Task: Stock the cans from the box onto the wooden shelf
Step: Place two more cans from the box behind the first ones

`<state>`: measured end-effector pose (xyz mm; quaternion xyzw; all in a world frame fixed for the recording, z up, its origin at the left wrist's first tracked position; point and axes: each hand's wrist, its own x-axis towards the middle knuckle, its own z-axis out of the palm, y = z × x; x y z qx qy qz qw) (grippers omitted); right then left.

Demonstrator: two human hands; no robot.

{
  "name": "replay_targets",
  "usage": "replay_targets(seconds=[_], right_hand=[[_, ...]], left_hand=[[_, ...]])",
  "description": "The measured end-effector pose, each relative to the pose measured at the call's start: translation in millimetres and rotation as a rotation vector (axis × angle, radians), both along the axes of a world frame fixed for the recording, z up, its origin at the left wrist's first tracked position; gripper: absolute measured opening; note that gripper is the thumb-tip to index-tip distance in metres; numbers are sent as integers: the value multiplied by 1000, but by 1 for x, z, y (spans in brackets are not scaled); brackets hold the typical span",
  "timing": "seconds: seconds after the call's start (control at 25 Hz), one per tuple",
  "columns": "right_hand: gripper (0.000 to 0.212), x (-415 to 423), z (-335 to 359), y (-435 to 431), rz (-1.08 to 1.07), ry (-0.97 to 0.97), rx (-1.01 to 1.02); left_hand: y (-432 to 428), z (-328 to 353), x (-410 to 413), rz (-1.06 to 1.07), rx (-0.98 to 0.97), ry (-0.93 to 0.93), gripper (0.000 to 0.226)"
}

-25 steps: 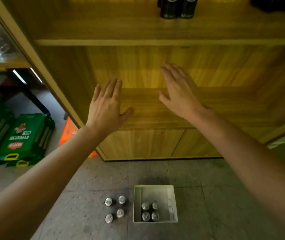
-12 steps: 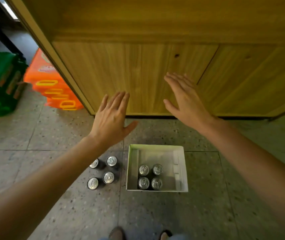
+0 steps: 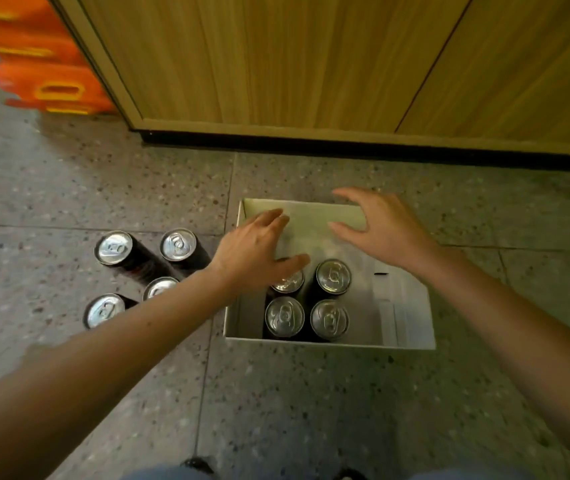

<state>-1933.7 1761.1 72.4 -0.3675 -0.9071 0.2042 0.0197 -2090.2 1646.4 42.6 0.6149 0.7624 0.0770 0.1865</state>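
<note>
A white open box stands on the floor with several black cans upright in its left half, silver tops showing. My left hand hovers with spread fingers over the box's left side and partly covers the rear left can. My right hand hangs over the box's far right part, fingers loosely spread, holding nothing. Only the lower doors of the wooden shelf unit show at the top.
Several more black cans stand on the speckled floor left of the box, one partly behind my left forearm. Orange crates sit at the far left beside the shelf unit. My shoes show at the bottom edge.
My view has tilted down from the shelf to the floor. Both hands have dropped from in front of the cabinet to just above the box.
</note>
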Motion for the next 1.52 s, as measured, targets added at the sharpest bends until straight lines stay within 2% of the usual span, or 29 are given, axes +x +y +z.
replay_targets(seconds=[0.16, 0.24, 0.4, 0.6, 0.72, 0.88, 1.04, 1.16, 1.28, 1.52], right_hand=[[72, 13, -53, -38, -48, -126, -192], [72, 15, -65, -50, -84, -106, -213], [67, 9, -78, -53, -161, -71, -223], [74, 1, -81, -44, -248, -82, -329], [74, 1, -74, -35, -308, -55, -393], [65, 0, -37, -20, -301, 25, -359], [59, -4, 80, -6, -322, 144, -390], [54, -9, 207, 8, -324, 234, -447], [58, -15, 344, 20, -308, 296, -496], [59, -26, 608, 30, -298, 443, -465]], left_hand=[[-16, -34, 19, 55, -226, -253, 83], [-18, -42, 23, 94, -253, -323, 84], [-12, -50, 31, 209, -221, -379, 71], [-9, -53, 33, 298, -71, -329, 65], [-8, -49, 30, 388, -2, -417, 68], [5, -12, 12, 418, 97, -430, 61], [20, 110, -2, 357, 162, -436, 58], [29, 238, -11, 310, 185, -439, 52], [37, 374, -23, 242, 204, -396, 47], [50, 635, -40, 209, 299, -309, 50]])
